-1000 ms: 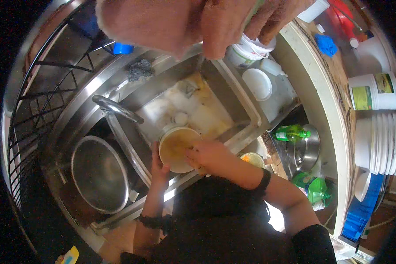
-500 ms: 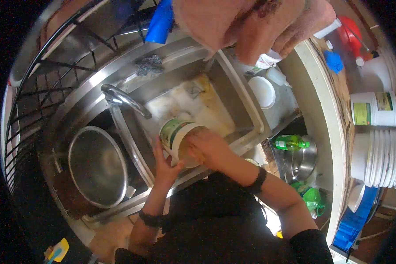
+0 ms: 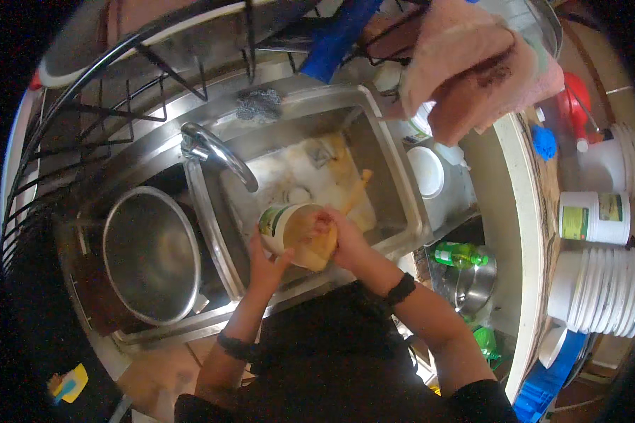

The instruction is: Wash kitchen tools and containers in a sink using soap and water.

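Over the right sink basin [image 3: 409, 204], my left hand [image 3: 264, 264] grips a white plastic tub [image 3: 269, 220] with a green label, tilted with its mouth toward my right. My right hand [image 3: 346, 243] is closed on a yellow cloth [image 3: 322, 248] at the tub's mouth, its fingers partly inside. The fingertips and part of the cloth are hard to make out. Below the tub, whitish suds and cloudy water lie in the basin, with a narrow yellow piece [image 3: 365, 178] near its right side.
A curved faucet [image 3: 222, 155] reaches over the basin. A large steel pot [image 3: 152, 257] stands in the left basin. Steel wool [image 3: 259, 106] lies on the back ledge. A black wire rack [image 3: 137, 49] and pink cloth [image 3: 473, 70] hang above. Stacked white tubs [image 3: 600, 289] stand right.
My right hand has drawn back from deep in the tub to its rim, showing the yellow cloth. The tub's mouth has turned more toward me. The whole view has shifted slightly.
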Tool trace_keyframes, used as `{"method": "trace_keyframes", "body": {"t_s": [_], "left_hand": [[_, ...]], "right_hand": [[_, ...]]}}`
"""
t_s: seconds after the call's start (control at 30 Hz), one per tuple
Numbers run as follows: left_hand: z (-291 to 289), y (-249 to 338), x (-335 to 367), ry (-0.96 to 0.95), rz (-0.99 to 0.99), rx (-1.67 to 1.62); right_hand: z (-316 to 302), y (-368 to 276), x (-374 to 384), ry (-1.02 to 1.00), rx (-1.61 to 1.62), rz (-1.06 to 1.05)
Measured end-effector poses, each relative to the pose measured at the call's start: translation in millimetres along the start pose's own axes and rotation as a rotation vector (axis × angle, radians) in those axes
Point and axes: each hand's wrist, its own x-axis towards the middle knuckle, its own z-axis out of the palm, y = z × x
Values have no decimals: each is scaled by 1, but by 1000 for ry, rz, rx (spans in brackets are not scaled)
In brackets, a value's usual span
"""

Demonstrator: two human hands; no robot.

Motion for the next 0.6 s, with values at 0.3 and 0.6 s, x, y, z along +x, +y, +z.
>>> {"method": "trace_keyframes", "body": {"t_s": [0.3, 0.6], "left_hand": [[-12, -18, 4, 111, -84, 161], [-20, -32, 5, 70, -48, 67]], "right_hand": [[35, -29, 9, 245, 651, 50], [18, -30, 13, -25, 471, -60]]}}
